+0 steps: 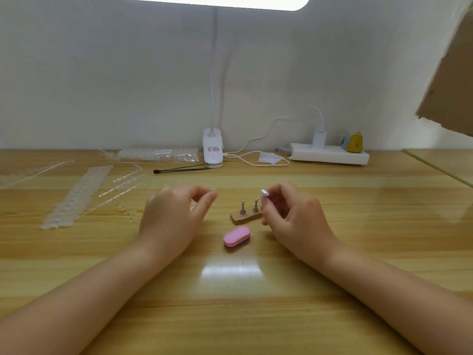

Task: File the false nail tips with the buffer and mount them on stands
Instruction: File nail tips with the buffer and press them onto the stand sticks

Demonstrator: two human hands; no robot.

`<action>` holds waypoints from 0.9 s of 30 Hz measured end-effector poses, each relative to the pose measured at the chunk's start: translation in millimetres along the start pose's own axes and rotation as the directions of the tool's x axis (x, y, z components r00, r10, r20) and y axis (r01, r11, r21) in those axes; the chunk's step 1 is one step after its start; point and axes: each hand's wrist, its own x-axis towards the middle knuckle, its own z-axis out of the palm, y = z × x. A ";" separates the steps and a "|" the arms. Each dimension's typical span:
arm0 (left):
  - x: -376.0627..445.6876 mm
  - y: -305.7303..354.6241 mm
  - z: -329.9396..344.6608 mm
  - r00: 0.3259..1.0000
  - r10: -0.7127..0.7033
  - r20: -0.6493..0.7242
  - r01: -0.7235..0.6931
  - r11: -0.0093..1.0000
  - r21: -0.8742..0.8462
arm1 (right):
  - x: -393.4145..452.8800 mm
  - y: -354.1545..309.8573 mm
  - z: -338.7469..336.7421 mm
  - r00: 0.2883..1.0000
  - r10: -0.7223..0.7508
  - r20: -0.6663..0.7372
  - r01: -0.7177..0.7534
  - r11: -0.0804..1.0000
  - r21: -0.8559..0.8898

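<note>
The right hand pinches a white nail tip in its fingers, just beside two small metal stands on a wooden base. The left hand hovers with fingers curled (too blurred to tell whether it holds anything), and the pink buffer lies on the table between both hands.

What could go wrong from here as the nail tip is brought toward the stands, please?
The nail tip is only pinched at the right hand's fingertips, so it could slip out. The stands sit right beside that hand and might be knocked. The left hand looks blurred, so whether it holds anything is unclear.
</note>
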 end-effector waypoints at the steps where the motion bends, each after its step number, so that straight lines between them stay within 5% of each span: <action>1: 4.0 -7.3 -0.1 0.999 -0.051 -0.009 0.052 0.991 0.124 | 1.9 1.6 -2.2 0.997 0.081 -0.013 -0.080 0.996 0.030; 4: 10.5 -22.6 5.0 0.984 -0.173 0.038 0.149 0.924 0.353 | 7.3 5.8 -7.5 0.967 0.253 -0.036 -0.248 0.963 0.104; 8: 11.6 -28.4 12.5 0.973 -0.212 0.095 0.151 0.887 0.437 | 11.7 12.8 -9.1 0.956 0.292 -0.042 -0.294 0.955 -0.045; 19: 10.0 -24.9 9.0 0.990 -0.142 0.017 0.131 0.946 0.297 | 10.8 12.8 -4.5 0.963 0.263 0.051 -0.224 0.895 -0.386; 23: 5.7 -12.7 5.0 0.999 0.010 -0.049 -0.006 0.997 0.080 | 6.0 4.7 -8.2 0.983 0.172 -0.057 -0.181 0.938 -0.294; 27: -3.7 5.3 6.1 0.978 0.189 -0.088 -0.187 0.982 0.026 | 4.5 -8.7 -6.7 0.963 0.267 0.041 -0.270 0.947 0.177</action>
